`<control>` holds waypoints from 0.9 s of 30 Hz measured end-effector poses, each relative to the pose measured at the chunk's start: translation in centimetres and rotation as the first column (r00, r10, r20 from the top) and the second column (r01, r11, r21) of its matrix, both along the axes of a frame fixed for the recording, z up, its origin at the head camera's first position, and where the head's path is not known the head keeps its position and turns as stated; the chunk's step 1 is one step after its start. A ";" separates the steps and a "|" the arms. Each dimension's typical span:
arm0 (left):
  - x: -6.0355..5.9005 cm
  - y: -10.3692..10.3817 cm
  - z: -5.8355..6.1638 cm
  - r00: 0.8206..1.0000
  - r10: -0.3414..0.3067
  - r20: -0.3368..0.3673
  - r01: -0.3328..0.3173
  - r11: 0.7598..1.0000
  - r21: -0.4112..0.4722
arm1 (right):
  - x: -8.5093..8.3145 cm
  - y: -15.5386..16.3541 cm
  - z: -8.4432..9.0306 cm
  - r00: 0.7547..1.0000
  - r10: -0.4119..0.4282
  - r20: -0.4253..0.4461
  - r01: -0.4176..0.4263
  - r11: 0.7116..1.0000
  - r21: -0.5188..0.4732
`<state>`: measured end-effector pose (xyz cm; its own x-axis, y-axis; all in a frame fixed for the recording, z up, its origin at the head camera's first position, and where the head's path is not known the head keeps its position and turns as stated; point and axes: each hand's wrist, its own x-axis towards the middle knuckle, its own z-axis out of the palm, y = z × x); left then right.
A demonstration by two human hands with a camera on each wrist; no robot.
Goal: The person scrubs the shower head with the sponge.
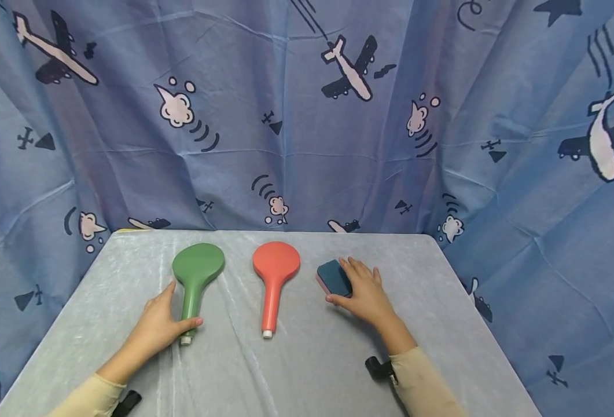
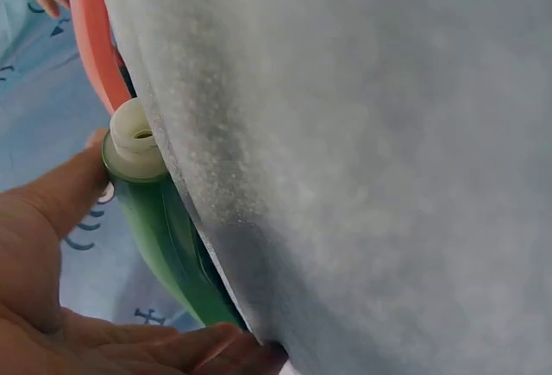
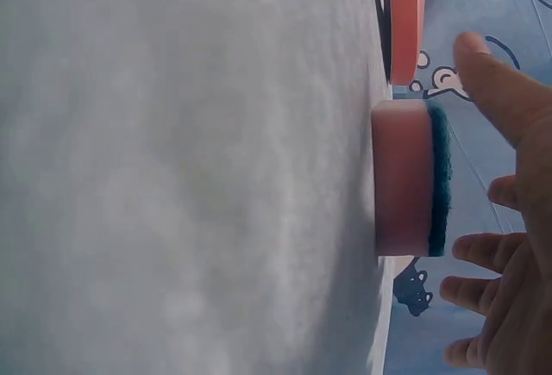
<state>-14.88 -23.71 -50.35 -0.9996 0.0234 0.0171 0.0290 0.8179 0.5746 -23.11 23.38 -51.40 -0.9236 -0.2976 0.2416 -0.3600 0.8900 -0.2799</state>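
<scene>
On the table lies a green paddle-shaped object with a round flat head and a white, hollow-looking tip on its handle. My left hand is at that handle, thumb reaching across near the tip and fingers stretched along the left side; the fingers look spread rather than curled. A sponge, pink below with a dark green scouring top, lies at the right. Over its right side hovers my right hand, thumb and fingers spread; a gap from the sponge shows in the right wrist view.
A red paddle-shaped object of the same form lies between the green one and the sponge, handle towards me. Behind the table hangs a blue curtain printed with airplanes. Each wrist carries a black camera.
</scene>
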 end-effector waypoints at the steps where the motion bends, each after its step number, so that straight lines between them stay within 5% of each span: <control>1: 0.0 -0.1 0.0 1.000 0.005 0.008 -0.005 1.000 -0.001 | -0.1 -0.1 -0.1 1.000 0.001 0.001 -0.001 1.000 0.003; 12: -0.5 -0.4 0.7 0.997 0.008 0.074 -0.015 0.996 0.084 | -0.3 -0.5 -0.4 1.000 -0.002 0.028 0.001 0.999 0.032; 27: -1.5 -0.4 0.7 0.996 0.068 0.065 -0.069 0.998 0.014 | -0.2 -0.6 -0.4 0.999 -0.016 0.048 0.014 0.999 0.037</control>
